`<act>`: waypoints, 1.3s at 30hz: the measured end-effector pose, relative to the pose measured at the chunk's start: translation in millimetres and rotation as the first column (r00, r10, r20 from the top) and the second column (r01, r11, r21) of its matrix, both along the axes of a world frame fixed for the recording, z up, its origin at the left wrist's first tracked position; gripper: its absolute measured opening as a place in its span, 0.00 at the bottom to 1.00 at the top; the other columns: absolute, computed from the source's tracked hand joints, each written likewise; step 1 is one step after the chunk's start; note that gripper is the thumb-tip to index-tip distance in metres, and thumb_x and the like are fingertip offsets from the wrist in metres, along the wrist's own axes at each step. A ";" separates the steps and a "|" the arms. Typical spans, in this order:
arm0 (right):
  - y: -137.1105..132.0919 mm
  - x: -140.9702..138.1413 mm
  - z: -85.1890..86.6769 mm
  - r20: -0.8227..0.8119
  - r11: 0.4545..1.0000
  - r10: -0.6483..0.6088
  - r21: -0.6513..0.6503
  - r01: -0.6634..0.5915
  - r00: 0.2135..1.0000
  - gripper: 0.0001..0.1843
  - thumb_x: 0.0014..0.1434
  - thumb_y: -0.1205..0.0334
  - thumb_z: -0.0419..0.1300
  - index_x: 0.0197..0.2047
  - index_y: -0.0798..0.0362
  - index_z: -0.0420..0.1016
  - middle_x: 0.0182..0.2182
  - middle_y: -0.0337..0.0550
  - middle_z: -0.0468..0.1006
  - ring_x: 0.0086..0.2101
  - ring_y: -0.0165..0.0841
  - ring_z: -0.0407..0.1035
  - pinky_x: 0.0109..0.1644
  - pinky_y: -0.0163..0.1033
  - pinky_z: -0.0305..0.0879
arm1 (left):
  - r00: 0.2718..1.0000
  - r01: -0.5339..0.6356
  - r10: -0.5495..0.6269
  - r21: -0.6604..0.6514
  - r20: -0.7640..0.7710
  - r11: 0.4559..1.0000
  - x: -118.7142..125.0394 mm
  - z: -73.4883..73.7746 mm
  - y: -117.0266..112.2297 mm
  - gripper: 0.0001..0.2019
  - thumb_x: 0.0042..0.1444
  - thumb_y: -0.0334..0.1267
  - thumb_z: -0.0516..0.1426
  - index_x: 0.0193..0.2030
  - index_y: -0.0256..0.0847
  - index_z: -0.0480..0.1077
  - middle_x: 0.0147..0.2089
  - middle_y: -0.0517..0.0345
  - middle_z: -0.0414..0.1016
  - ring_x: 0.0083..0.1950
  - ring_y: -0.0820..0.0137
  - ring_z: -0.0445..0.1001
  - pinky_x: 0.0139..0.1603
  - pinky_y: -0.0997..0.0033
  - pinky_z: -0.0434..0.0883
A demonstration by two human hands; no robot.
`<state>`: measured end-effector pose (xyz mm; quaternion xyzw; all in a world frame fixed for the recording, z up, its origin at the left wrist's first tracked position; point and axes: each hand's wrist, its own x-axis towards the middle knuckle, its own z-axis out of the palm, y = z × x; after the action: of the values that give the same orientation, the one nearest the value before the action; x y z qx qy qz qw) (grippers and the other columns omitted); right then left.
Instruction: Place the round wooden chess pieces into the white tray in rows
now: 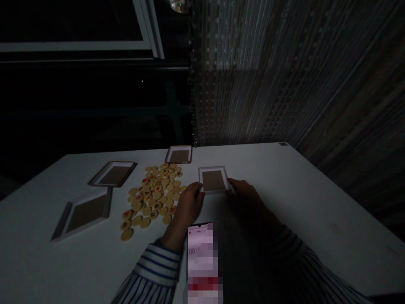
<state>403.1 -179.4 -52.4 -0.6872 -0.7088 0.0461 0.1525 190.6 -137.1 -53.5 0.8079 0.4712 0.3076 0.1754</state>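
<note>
We grasp the small white-rimmed, brown-floored tray [214,180] on the white worktop [300,190], left hand [189,203] fingers clasping its left edge, right hand [244,192] fingers its right, beside the round tan wooden discs [155,194]. We seem to be positioning it; shifting it needs a level hold.

The table [316,198] is white, smooth and matt. The small tray [214,180] has a white rim, and its brown inside looks like dull cardboard. The other trays [113,174], from its 8 to 11 o'clock, look the same. At its 9 o'clock, the round pieces [155,194] look like pale wood with a soft shine. The sleeve [155,270] at 7 o'clock is striped cloth. The phone [202,261] at 6 o'clock has a shiny screen. The curtain [284,71] at 1 o'clock looks like thin, rough strings.
</note>
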 end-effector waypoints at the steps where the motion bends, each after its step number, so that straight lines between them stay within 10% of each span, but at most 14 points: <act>1: 0.2 0.0 0.2 -0.001 1.000 -0.001 -0.004 0.001 1.000 0.28 0.59 0.54 0.50 0.60 0.56 0.60 0.52 0.53 0.70 0.50 0.43 0.64 0.48 0.47 0.61 | 1.000 0.001 -0.001 0.002 0.000 1.000 -0.1 0.0 0.1 0.15 0.55 0.32 0.52 0.49 0.35 0.68 0.51 0.47 0.72 0.52 0.63 0.70 0.54 0.61 0.66; 39: 0.1 -1.1 0.5 0.005 1.000 0.001 0.019 -0.001 1.000 0.26 0.59 0.55 0.50 0.59 0.56 0.61 0.51 0.52 0.72 0.48 0.43 0.64 0.47 0.46 0.61 | 1.000 0.009 -0.009 0.020 -0.012 1.000 -0.7 -0.5 -0.5 0.15 0.54 0.32 0.52 0.49 0.34 0.68 0.49 0.46 0.73 0.51 0.63 0.71 0.53 0.62 0.68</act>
<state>402.0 -179.4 -51.9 -0.6856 -0.7098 0.0380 0.1572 189.9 -137.6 -54.0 0.8135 0.4656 0.3066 0.1656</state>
